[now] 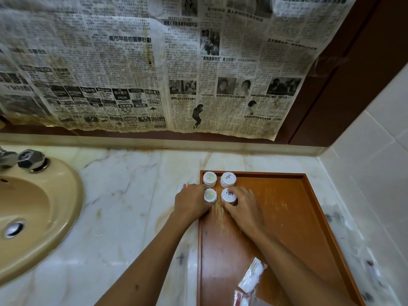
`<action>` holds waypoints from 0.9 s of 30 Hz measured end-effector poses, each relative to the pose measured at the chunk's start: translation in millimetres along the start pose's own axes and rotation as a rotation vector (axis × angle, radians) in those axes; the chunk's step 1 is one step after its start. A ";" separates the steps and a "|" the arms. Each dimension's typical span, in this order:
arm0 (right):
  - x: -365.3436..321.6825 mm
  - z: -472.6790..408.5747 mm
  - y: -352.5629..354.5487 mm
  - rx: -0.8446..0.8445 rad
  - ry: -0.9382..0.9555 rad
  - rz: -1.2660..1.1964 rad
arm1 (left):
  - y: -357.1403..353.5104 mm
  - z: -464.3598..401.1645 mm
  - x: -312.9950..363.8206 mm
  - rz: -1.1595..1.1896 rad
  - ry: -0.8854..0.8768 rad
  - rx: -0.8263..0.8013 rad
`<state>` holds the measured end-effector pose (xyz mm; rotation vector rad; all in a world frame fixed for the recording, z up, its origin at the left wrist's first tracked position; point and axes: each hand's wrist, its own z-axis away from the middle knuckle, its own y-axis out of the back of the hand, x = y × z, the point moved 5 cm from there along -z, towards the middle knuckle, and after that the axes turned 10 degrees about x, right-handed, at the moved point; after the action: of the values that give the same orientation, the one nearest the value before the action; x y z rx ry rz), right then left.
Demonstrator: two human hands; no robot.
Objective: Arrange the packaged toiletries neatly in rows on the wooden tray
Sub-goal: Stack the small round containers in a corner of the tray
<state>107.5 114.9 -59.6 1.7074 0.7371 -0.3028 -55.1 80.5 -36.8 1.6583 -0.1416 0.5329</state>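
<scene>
Wooden tray point(298, 217) sits on the marble counter point(132, 195), and four small white-capped bottles stand in its far left corner as a two-by-two block. Each hand sets one of the near pair: the left hand point(191, 202) curls its fingers round the near left bottle point(210, 194), the right hand point(242, 206) curls round the near right bottle point(228, 195), likely squaring them into line behind the far pair. The far left bottle point(209, 178) and far right bottle point(228, 179) stand just beyond the fingertips, untouched. A clear-wrapped packet point(251, 277) lies on the tray well back, under the right forearm, probably awaiting its own row. Another packet point(182, 187) peeks out past the left knuckles, off the tray.
</scene>
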 end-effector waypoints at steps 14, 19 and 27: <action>-2.1 -1.2 0.6 -0.029 -0.019 -0.006 | -0.4 -3.2 0.0 -0.056 -0.007 -0.073; -2.3 -1.2 1.2 -0.032 -0.031 -0.010 | 1.5 -6.6 3.9 -0.135 -0.040 -0.097; -3.6 -1.9 3.3 -0.043 -0.031 0.008 | -0.5 -8.0 4.0 -0.159 -0.056 -0.108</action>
<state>106.4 115.3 -54.5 1.6617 0.7091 -0.3055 -53.4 89.1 -35.1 1.5641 -0.0767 0.3525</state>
